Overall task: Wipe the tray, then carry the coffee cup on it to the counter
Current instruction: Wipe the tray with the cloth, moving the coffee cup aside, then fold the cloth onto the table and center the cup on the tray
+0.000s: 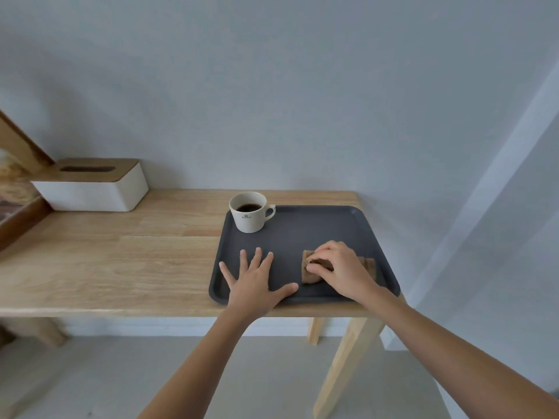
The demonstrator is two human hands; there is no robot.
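A dark grey tray lies on the right end of a wooden table. A white coffee cup with black coffee stands in the tray's far left corner, handle to the right. My left hand lies flat on the tray's near left part, fingers spread. My right hand presses on a folded brown cloth on the tray's near right part, fingers curled over it. Most of the cloth is hidden under the hand.
A white tissue box with a wooden lid sits at the table's back left against the wall. A wooden-framed object leans at the far left edge. The table's right edge ends just beyond the tray.
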